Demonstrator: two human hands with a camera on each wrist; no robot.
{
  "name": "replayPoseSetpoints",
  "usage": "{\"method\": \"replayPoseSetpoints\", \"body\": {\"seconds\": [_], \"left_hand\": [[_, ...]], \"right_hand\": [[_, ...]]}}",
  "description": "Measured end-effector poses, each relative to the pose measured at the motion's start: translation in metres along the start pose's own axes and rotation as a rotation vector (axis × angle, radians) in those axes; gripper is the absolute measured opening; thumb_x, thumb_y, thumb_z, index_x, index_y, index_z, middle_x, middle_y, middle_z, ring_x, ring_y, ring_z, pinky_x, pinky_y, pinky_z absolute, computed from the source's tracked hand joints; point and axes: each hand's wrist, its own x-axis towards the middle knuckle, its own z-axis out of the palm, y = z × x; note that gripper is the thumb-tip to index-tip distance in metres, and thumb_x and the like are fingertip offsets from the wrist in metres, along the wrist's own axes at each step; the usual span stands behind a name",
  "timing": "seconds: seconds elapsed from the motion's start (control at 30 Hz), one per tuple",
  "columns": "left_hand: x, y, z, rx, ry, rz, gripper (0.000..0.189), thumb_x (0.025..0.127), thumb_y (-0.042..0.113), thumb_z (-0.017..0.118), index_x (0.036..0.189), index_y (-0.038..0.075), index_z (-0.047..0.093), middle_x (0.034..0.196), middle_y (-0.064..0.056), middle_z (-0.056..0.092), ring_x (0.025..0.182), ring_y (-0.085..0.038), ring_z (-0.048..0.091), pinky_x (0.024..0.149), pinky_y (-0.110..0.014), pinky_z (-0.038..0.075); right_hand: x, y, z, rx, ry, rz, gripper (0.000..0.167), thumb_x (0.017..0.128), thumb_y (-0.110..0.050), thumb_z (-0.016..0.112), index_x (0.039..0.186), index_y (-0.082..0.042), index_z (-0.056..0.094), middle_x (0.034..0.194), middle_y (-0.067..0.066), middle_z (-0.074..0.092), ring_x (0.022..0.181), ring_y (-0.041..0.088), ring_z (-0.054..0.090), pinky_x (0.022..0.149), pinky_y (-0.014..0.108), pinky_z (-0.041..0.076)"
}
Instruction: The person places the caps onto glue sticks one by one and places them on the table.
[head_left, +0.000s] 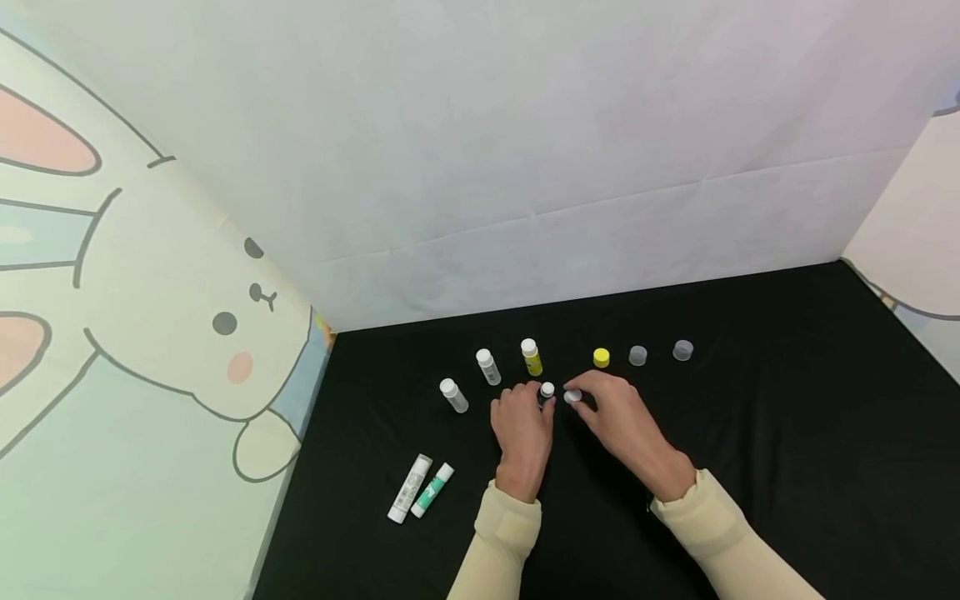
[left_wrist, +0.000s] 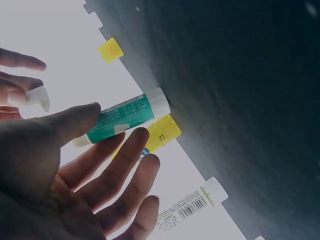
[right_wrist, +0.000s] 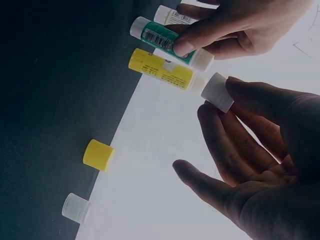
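On the black cloth stands a green glue stick (left_wrist: 125, 114), its white upper end bare of a cap. My left hand (head_left: 522, 423) pinches it between thumb and forefinger, the other fingers spread beside it. To its right, my right hand (head_left: 617, 415) holds a white cap (right_wrist: 218, 93) between thumb and fingertips, apart from the stick. Just behind the left hand is a yellow glue stick (head_left: 533, 362), upright. Two white glue sticks (head_left: 490, 369) stand further left.
Behind the right hand a yellow cap (head_left: 602, 357) and two translucent caps (head_left: 637, 356) sit in a row. At the front left lie a white tube (head_left: 410, 489) and another green glue stick (head_left: 432, 490). A pale wall (head_left: 570, 242) rises behind the black cloth (head_left: 810, 467).
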Motion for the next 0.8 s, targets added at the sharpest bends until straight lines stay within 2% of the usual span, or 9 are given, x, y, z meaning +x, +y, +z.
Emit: {"method": "replayPoseSetpoints", "body": {"seconds": [0.23,0.53,0.8], "left_hand": [[-0.001,0.0022,0.0002,0.021,0.034,0.06,0.013,0.088,0.023,0.088,0.096,0.015,0.082,0.087,-0.002,0.077,0.076,-0.022,0.067,0.071,-0.04,0.053],[-0.003,0.0045,-0.0012,0.025,0.061,0.106,0.01,0.088,0.022,0.088,0.088,0.017,0.079,0.08,0.001,0.075,0.071,-0.02,0.063,0.069,-0.037,0.051],[-0.0066,0.0055,-0.0039,0.023,0.073,0.138,0.012,0.087,0.022,0.089,0.086,0.017,0.078,0.083,0.002,0.077,0.072,-0.019,0.065,0.074,-0.037,0.052]], "right_hand": [[0.0003,0.0002,0.0001,0.008,0.018,-0.012,0.021,0.087,0.006,0.082,0.106,-0.002,0.079,0.108,0.009,0.077,0.098,0.026,0.074,0.082,0.045,0.062],[-0.0001,-0.0008,-0.0005,0.017,0.027,-0.014,0.022,0.087,0.007,0.082,0.106,-0.003,0.078,0.109,0.009,0.077,0.097,0.025,0.074,0.081,0.044,0.062],[-0.0014,-0.0017,-0.0012,0.02,0.041,-0.032,0.024,0.086,0.009,0.082,0.106,-0.003,0.078,0.109,0.01,0.077,0.097,0.026,0.075,0.081,0.044,0.062]]}}
